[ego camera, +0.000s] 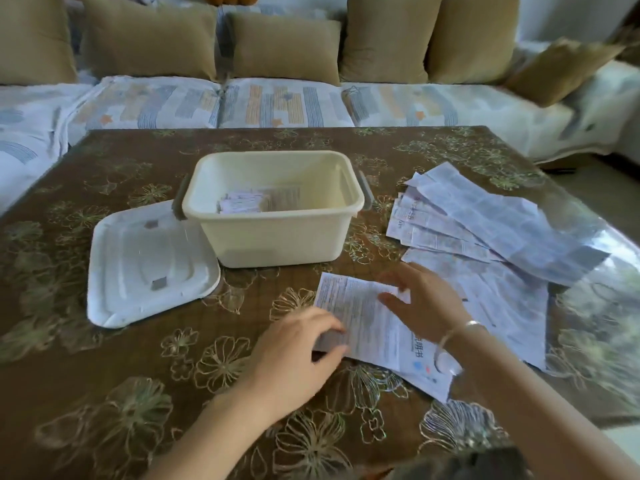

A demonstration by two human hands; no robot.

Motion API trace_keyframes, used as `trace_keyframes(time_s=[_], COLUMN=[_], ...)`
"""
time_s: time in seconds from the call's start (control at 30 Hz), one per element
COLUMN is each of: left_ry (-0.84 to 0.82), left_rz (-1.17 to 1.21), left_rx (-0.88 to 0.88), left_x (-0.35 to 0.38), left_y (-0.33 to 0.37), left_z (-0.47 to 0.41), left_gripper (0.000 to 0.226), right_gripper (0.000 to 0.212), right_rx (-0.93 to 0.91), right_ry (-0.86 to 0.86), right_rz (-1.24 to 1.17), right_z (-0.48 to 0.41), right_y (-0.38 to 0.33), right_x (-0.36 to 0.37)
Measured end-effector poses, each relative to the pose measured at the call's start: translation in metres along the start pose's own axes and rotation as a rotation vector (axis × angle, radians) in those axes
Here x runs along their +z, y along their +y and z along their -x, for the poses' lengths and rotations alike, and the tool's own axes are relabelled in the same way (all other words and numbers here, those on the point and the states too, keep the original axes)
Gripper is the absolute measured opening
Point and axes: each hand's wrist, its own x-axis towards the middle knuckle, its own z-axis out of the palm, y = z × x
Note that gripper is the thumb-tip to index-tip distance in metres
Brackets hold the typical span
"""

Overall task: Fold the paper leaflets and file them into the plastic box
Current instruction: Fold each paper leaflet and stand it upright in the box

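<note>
A cream plastic box (277,237) stands open at the table's middle, with a few folded leaflets (242,202) lying on its bottom. One printed paper leaflet (360,320) lies flat in front of the box. My left hand (294,351) pinches this leaflet's near left edge with curled fingers and thumb. My right hand (426,303) rests on the leaflet's right part with its fingers spread and straight. A fanned pile of unfolded leaflets (502,230) lies to the right of the box, reaching under my right wrist.
The box's white lid (145,265) lies flat to the left of the box. The brown flowered table (104,393) has its right edge close behind the leaflet pile. A sofa with tan cushions (284,46) runs along the far side.
</note>
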Motion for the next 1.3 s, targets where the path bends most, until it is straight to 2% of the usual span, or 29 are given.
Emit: trace_keyframes(time_s=[0.1,0.2,0.37,0.47,0.53,0.6,0.67,0.73,0.77,0.83,0.9,0.93,1.07,1.17,1.3], left_ry=[0.008,0.028,0.132,0.357,0.47,0.532,0.567,0.64,0.668,0.643,0.572,0.551,0.478,0.461,0.443], left_rz=[-0.021,-0.008,0.026,0.036,0.131,0.27,0.29,0.283,0.311,0.348,0.217,0.139,-0.016,0.012,0.076], left_rx=[0.006,0.027,0.035,0.043,-0.024,-0.137,-0.22,-0.209,-0.167,-0.052,0.018,0.029,-0.024,-0.04,-0.062], left_x=[0.015,0.019,0.023,0.024,0.021,0.016,0.006,-0.005,-0.011,-0.018,-0.021,-0.02,-0.006,0.003,0.01], left_y=[-0.004,-0.008,-0.008,-0.005,-0.006,-0.014,-0.023,-0.027,-0.028,-0.033,-0.039,-0.044,-0.064,-0.068,-0.066], left_z=[0.011,0.02,0.03,0.037,0.04,0.042,0.043,0.047,0.048,0.055,0.063,0.068,0.081,0.088,0.094], left_gripper=[0.027,0.025,0.019,0.016,0.027,0.059,0.092,0.105,0.101,0.073,0.042,0.036,0.038,0.02,0.015], right_gripper=[0.062,0.071,0.057,0.035,0.021,0.018,0.013,0.009,0.008,0.016,0.032,0.035,0.03,0.02,0.018], right_rx=[0.011,0.01,-0.068,-0.129,-0.123,-0.125,-0.154,-0.195,-0.218,-0.296,-0.372,-0.388,-0.388,-0.373,-0.353], right_ry=[-0.212,-0.352,-0.486,-0.383,-0.225,-0.113,-0.04,0.023,0.059,0.102,0.11,0.123,0.121,0.121,0.113], right_rz=[0.16,0.225,0.426,0.456,0.256,-0.032,-0.339,-0.622,-0.734,-0.865,-0.86,-0.803,-0.539,-0.392,-0.362], right_z=[-0.025,-0.047,-0.06,-0.054,-0.042,-0.025,-0.004,0.017,0.026,0.042,0.056,0.062,0.078,0.085,0.09], right_y=[-0.004,-0.018,-0.034,-0.037,-0.04,-0.046,-0.054,-0.06,-0.06,-0.058,-0.052,-0.047,-0.034,-0.036,-0.036], right_x=[0.002,-0.003,-0.015,-0.016,-0.021,-0.029,-0.035,-0.031,-0.025,-0.006,0.016,0.025,0.05,0.057,0.059])
